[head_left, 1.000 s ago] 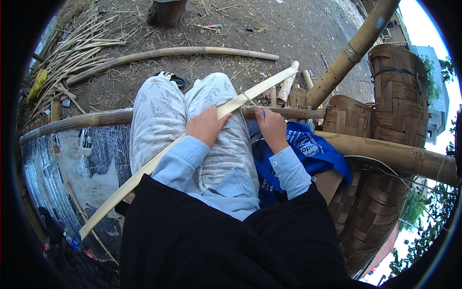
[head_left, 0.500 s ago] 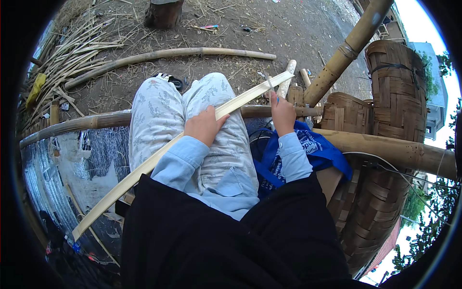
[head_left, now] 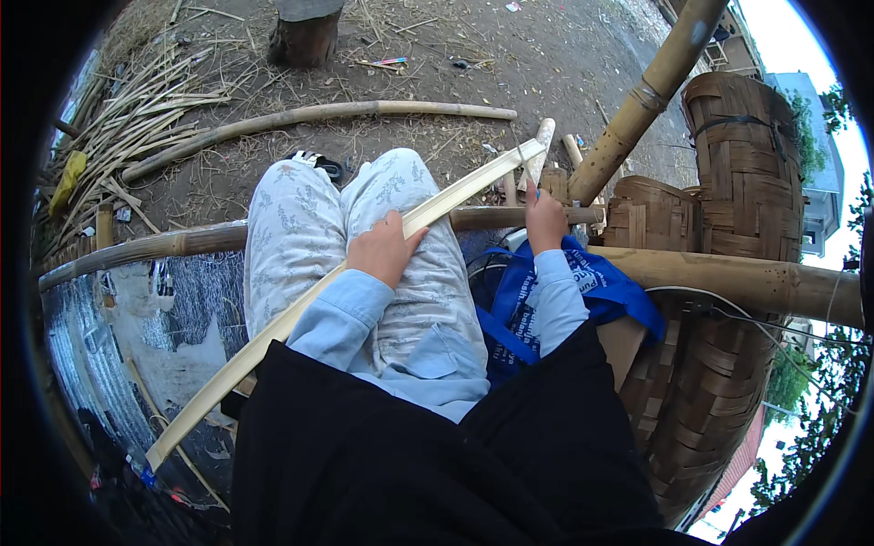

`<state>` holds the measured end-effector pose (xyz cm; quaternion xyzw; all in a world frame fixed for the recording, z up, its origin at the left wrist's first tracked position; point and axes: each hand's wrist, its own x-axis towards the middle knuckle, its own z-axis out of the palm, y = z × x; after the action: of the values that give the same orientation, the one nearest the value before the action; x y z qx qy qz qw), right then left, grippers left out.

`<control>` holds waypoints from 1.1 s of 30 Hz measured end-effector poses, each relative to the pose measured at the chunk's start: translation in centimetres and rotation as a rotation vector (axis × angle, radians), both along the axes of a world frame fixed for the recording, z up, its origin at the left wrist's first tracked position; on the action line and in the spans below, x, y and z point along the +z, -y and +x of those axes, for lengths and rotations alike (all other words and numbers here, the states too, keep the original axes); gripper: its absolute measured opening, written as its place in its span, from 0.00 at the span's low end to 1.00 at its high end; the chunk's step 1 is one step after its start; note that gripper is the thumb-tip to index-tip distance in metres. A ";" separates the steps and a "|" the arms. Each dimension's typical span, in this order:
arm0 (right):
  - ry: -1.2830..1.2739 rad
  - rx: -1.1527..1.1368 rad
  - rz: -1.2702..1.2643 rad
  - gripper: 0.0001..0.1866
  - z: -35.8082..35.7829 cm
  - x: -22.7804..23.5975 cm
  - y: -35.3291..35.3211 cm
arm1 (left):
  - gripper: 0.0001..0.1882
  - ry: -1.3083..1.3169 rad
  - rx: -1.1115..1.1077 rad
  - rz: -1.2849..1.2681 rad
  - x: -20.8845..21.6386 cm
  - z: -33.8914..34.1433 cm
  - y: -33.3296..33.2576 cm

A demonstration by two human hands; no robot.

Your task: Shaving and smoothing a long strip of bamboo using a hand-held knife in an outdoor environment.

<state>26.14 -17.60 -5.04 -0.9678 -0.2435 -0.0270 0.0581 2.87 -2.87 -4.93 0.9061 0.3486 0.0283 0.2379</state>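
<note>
A long pale bamboo strip (head_left: 228, 375) lies slantwise across my lap, from the lower left to the upper right. My left hand (head_left: 384, 247) is closed on it over my thigh, pressing it against the patterned trousers (head_left: 293, 223). Beyond the knee, the strip's far end reaches a short bamboo stub (head_left: 544, 132). My right hand (head_left: 546, 221) grips what looks like a small knife (head_left: 530, 173) with a bluish handle. Its narrow blade points up close to the strip's far end; whether it touches cannot be made out.
Under my right forearm sits a blue bag (head_left: 583, 282). Large woven bamboo baskets (head_left: 742, 173) stand at the right, beside a thick slanting bamboo pole (head_left: 646, 96). A bamboo rail (head_left: 173, 244) runs before my legs. Loose strips (head_left: 155, 109) litter the ground at the far left.
My right hand and the knife have shifted slightly right and nearer, so the blade has moved off its place across the strip. The strip has slipped slightly within a slightly tilted view.
</note>
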 end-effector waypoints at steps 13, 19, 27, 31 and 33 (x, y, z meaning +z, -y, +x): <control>-0.043 0.123 0.048 0.28 0.5 -0.8 -0.2 | 0.26 0.040 -0.014 0.005 -0.8 0.1 -0.5; -0.037 -0.005 0.038 0.31 4.4 -0.9 0.7 | 0.25 0.045 -0.005 0.023 -0.3 0.6 0.0; -0.139 0.292 0.228 0.28 -1.9 -1.1 -1.2 | 0.24 0.093 0.009 0.084 -0.7 0.1 0.2; -0.145 0.207 0.428 0.27 -3.6 -0.5 -1.1 | 0.24 0.168 -0.022 0.118 -0.6 -0.3 0.7; -0.207 0.135 0.485 0.27 -4.8 0.5 -0.8 | 0.24 0.133 -0.037 0.106 0.6 -0.4 1.0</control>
<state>21.33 -16.81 -4.57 -0.9047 -0.2866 0.0184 0.3146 2.45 -3.89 -4.29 0.9199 0.3130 0.1024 0.2127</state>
